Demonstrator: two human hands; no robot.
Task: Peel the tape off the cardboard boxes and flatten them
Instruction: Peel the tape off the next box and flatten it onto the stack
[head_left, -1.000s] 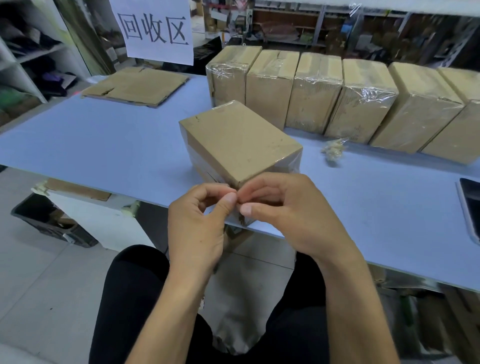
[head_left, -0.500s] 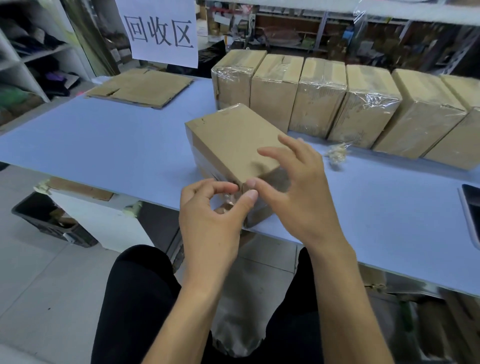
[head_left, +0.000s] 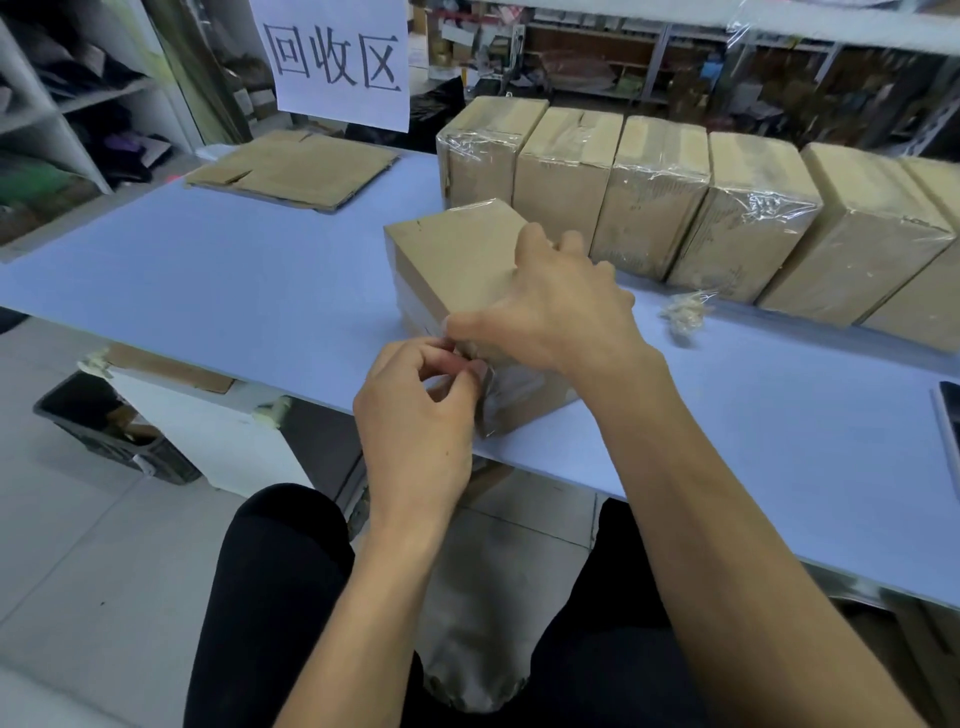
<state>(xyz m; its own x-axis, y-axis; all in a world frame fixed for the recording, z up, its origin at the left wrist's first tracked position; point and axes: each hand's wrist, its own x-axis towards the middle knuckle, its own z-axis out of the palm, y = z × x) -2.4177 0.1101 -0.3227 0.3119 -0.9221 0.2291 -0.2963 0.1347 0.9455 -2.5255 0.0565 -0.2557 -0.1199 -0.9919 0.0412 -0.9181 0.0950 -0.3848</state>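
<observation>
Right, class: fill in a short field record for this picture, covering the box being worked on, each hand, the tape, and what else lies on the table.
Work box: cardboard box at the near edge of the blue table, clear tape on its near end
Left hand: pinches a lifted tape flap at the box's near corner
Right hand: fingers spread, presses on the box top
Waiting: row of taped boxes behind
Done: flattened cardboard at far left
Scrap: crumpled tape wad on the table
Sign: white paper sign above
</observation>
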